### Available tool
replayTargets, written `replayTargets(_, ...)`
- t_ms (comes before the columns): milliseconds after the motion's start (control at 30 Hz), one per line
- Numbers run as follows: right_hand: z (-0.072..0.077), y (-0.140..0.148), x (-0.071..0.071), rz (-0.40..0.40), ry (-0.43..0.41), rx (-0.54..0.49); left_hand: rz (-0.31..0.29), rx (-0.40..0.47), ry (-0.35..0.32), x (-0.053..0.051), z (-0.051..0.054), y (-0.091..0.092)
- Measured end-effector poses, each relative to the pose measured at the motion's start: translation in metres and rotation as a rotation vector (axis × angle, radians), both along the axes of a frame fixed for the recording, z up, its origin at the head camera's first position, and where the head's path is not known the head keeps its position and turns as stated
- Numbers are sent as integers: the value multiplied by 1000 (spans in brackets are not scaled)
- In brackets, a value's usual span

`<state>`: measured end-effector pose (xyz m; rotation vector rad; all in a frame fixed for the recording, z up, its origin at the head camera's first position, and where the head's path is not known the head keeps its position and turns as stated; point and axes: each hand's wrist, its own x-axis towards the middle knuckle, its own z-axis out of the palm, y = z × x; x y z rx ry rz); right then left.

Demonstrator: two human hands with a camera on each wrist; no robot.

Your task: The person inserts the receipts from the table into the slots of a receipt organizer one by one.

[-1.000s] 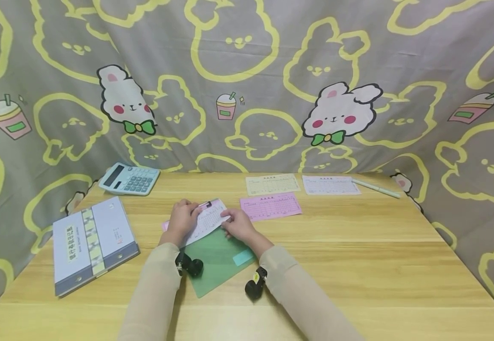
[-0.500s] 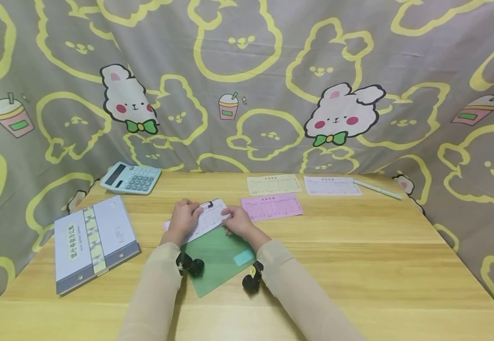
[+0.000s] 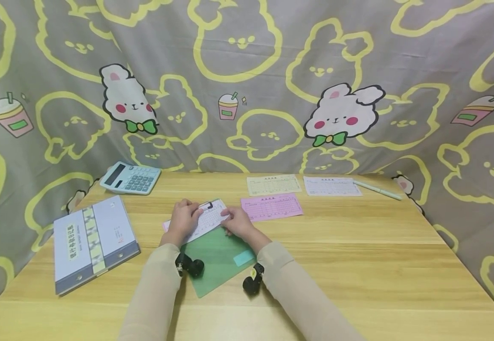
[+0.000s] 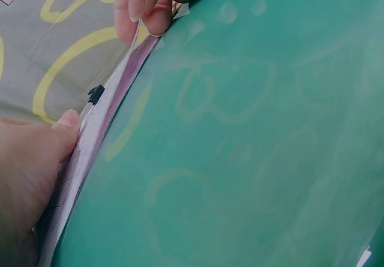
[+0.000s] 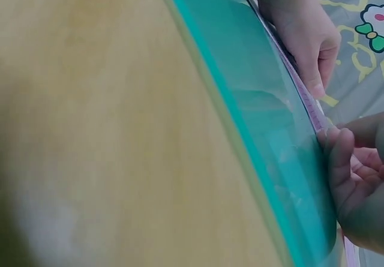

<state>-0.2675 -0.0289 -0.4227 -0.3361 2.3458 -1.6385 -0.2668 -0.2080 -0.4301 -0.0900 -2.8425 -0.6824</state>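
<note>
A white printed slip [image 3: 208,220] with a black clip [image 3: 209,205] at its top edge lies over pink paper at the upper end of a green folder [image 3: 217,265]. My left hand [image 3: 182,219] grips the slip's left part, thumb beside the clip [image 4: 96,93]. The right hand [image 3: 239,222] pinches the slip's right edge between thumb and fingers. In the right wrist view, the right hand's fingertips [image 5: 332,136] meet the paper edge beside the green folder [image 5: 282,129], its other fingers curled. Pink paper [image 4: 129,69] shows under the white sheet in the left wrist view.
A pink slip [image 3: 272,207] lies right of the hands, with a yellow slip [image 3: 273,185] and a white slip [image 3: 332,186] behind. A pen [image 3: 377,190] touches the white one. A calculator [image 3: 131,178] and a ledger binder [image 3: 95,244] are at the left.
Both hands keep their hold on the slip. The slip lies flatter than a second ago, and the clip's black wire stands at a slightly different angle.
</note>
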Motion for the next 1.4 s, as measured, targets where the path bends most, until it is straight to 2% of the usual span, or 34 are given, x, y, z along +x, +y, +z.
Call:
replayTargets(200, 1, 11, 2, 61, -3, -54, 8, 23, 11, 3, -1, 1)
replayTargets(367, 8, 31, 3, 75, 16, -79, 21, 49, -3, 2, -5, 1)
replayTargets(567, 22, 69, -3, 25, 106, -66, 28, 63, 9, 2, -10, -2)
replayTargets(633, 28, 83, -5, 10, 164, -44, 31, 68, 15, 2, -11, -3)
replayTargets(833, 34, 120, -16, -26, 266, -2, 33, 95, 14, 1, -11, -3)
replayTargets(933, 29, 137, -25, -74, 272, 21, 31, 104, 19, 1, -11, -3)
replayTargets(1100, 20, 160, -36, -176, 221, 69, 24, 110, 38, 0, -12, -3)
replayTargets(1400, 1, 176, -41, -302, 202, 175, 44, 134, 19, -1, -12, -1)
